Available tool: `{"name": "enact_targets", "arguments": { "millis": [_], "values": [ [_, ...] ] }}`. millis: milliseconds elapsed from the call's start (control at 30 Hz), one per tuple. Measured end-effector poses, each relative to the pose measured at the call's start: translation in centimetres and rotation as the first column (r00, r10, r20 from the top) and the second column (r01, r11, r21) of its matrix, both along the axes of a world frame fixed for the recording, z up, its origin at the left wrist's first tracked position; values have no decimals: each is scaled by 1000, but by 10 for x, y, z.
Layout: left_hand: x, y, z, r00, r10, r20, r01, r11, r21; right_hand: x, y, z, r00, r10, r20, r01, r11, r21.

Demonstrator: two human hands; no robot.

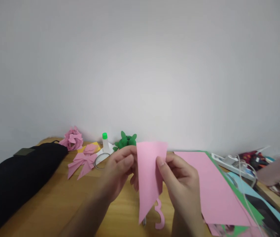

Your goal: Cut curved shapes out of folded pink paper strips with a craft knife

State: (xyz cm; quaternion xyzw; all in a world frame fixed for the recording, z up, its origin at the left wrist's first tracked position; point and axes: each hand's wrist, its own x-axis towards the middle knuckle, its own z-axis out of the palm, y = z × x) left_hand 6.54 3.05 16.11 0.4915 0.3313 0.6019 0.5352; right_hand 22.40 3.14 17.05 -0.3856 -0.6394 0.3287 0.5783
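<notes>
Head view: the right hand [184, 179] grips a pink paper piece [148, 174] in its fingers [161, 164] above the desk [81, 204]; the left hand [117, 169] curls beside its edge, grip unclear.

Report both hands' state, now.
Left hand: partly curled at the left edge of the raised paper; grip can't be told.
Right hand: closed, holding the raised paper.
</notes>
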Motion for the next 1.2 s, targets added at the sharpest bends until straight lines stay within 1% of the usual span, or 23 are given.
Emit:
{"name": "enact_targets", "arguments": {
  "millis": [100,200,300,433,533,633,767,933,1000,1100,1200],
  "values": [
    [-1,3,-9,992,-101,78,99,994,35,-2,1,1,997,-6,73,3,999,41],
    [-4,2,-11,993,-114,44,109,988,106,-7,0,4,989,-2,148,-14,995,103],
    [-7,0,-7,997,-32,-74,45,982,183,-11,-1,5,979,25,202,-52,990,128],
    [-10,-6,-1,970,143,-195,-77,948,309,-13,-5,1,971,50,233,-82,988,132],
    [-10,-9,1,927,245,-283,-145,932,331,-13,-8,-2,990,12,140,-29,992,125],
    [-9,-11,0,907,276,-318,-171,932,321,-14,-9,-4,999,-32,36,27,991,129],
    [-5,-12,0,910,256,-326,-155,939,306,-16,-8,-6,1000,-24,12,23,996,86],
    [-3,-13,0,916,246,-316,-143,939,314,-16,-6,-4,999,-30,-14,31,995,93],
    [-4,-13,2,929,218,-298,-126,946,299,-16,-7,-3,999,-26,-22,28,996,86],
    [-6,-13,4,951,141,-277,-66,962,264,-14,-9,-3,999,-29,-40,32,997,64],
    [-9,-12,7,960,96,-263,-18,959,282,-13,-10,-2,998,-23,-65,27,998,60]
  ]
}}
